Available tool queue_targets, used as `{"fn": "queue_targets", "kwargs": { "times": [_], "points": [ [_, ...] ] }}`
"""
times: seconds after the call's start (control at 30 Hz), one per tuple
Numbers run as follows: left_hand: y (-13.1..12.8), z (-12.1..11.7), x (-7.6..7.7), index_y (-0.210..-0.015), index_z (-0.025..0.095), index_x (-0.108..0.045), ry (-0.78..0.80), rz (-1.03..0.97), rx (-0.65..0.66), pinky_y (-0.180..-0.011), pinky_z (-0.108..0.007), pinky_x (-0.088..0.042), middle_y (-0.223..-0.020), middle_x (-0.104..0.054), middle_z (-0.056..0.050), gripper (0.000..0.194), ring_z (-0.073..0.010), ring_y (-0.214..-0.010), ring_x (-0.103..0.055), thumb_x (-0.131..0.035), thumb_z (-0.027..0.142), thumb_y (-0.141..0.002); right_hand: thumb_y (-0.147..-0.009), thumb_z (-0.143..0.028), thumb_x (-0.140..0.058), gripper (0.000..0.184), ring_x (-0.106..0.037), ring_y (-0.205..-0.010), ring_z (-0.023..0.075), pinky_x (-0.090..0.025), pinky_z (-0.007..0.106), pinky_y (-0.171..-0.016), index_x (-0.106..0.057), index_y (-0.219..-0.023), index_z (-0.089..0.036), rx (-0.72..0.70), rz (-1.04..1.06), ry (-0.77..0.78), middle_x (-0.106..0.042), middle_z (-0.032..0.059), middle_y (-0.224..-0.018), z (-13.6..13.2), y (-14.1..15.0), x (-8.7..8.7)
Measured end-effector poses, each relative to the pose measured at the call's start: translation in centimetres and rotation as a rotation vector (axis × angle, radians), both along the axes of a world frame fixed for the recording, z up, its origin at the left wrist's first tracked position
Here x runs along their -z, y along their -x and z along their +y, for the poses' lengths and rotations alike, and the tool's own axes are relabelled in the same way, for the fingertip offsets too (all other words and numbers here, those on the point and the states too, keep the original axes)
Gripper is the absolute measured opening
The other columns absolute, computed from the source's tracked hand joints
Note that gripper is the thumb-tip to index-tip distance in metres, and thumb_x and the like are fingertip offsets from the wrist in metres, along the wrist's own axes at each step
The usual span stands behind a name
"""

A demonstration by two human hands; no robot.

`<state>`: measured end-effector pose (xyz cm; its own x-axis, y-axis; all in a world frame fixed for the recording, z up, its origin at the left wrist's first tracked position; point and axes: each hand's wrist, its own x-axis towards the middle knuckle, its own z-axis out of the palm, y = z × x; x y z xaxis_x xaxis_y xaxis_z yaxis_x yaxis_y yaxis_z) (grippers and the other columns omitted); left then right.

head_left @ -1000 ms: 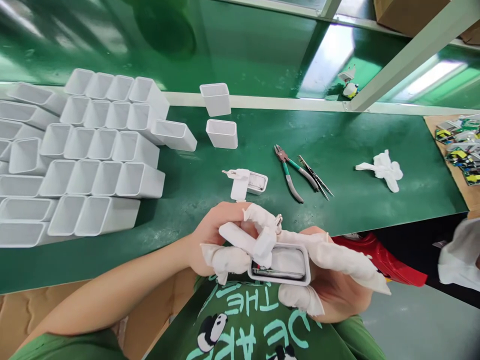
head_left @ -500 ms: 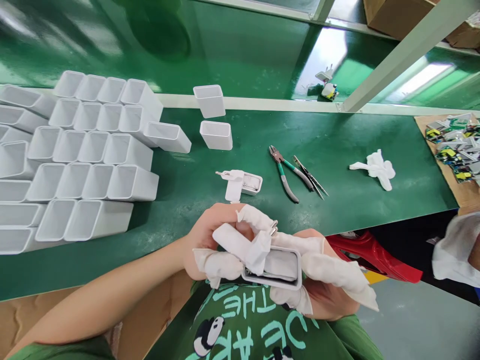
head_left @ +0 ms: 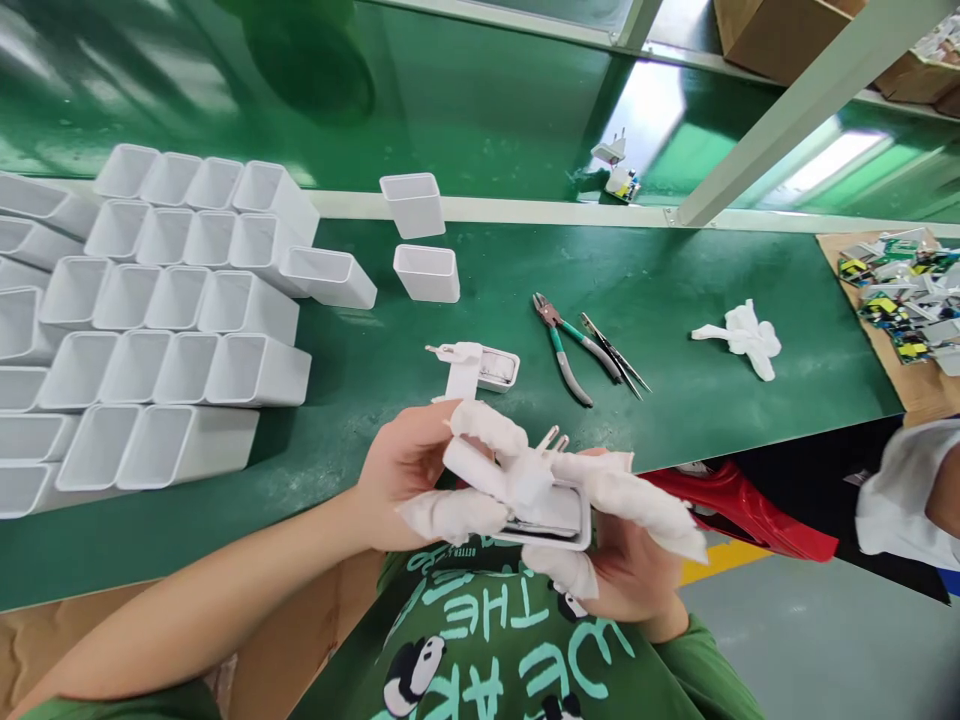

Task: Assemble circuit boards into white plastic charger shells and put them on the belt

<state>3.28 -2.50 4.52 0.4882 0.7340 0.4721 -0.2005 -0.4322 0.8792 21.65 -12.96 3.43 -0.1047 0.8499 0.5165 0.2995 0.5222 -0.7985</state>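
Observation:
Both my hands wear white finger cots and meet over my chest at the front edge of the green bench. My right hand [head_left: 637, 540] grips a white rectangular charger shell [head_left: 559, 520] with its open end towards me. My left hand [head_left: 420, 480] presses a white plug insert [head_left: 529, 475] with two metal pins into that shell. A second, similar plug assembly [head_left: 480, 368] lies on the bench just beyond my hands.
Stacked rows of empty white shells [head_left: 150, 320] fill the bench's left side; two loose shells [head_left: 420, 235] stand farther back. Cutters [head_left: 562, 345] and tweezers [head_left: 615, 355] lie to the right, then a crumpled white glove [head_left: 742, 335]. Circuit boards [head_left: 900, 300] sit on cardboard far right.
My hands have drawn closer together and lifted slightly with the shell. The plug insert now sits more upright, its pins pointing away from me. The view drifted rightward.

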Motion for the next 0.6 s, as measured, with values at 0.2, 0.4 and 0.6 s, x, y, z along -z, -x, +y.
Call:
{"fn": "queue_targets", "kwargs": {
  "times": [0.2, 0.4, 0.6],
  "points": [
    [0.6, 0.0, -0.9, -0.091, 0.021, -0.069, -0.298, 0.161, -0.105, -0.053, -0.026, -0.051, -0.06, -0.062, 0.003, 0.015, -0.0136, -0.057, -0.06, -0.079, 0.031, -0.085, -0.089, -0.017, -0.069, 0.079, -0.071, -0.096, 0.0254, -0.063, 0.039, -0.082, -0.028, -0.156, -0.027, 0.008, -0.185, 0.095, -0.07, 0.0108, -0.119, 0.5, 0.9, -0.6],
    [1.2, 0.4, -1.3, -0.121, 0.022, -0.065, -0.484, 0.209, -0.031, -0.069, -0.03, -0.06, -0.085, -0.074, -0.002, 0.033, -0.0193, -0.078, -0.071, -0.067, 0.018, -0.088, -0.089, -0.015, -0.067, 0.06, -0.069, -0.1, 0.0235, -0.059, 0.038, -0.091, -0.048, -0.144, -0.027, -0.07, -0.121, 0.11, -0.072, 0.0071, -0.113, 1.3, 1.3, -0.5],
    [1.1, 0.2, 0.2, -0.143, 0.026, -0.054, -0.345, 0.034, -0.079, -0.078, -0.045, -0.062, -0.106, -0.071, -0.009, 0.065, -0.0305, -0.099, -0.07, -0.066, 0.016, -0.079, -0.086, -0.025, -0.075, 0.072, -0.07, -0.108, 0.0283, -0.059, 0.044, -0.095, -0.043, -0.151, -0.029, -0.007, 0.032, 0.153, -0.067, 0.0131, -0.13, 0.7, 0.6, 0.6]
  ]
}}
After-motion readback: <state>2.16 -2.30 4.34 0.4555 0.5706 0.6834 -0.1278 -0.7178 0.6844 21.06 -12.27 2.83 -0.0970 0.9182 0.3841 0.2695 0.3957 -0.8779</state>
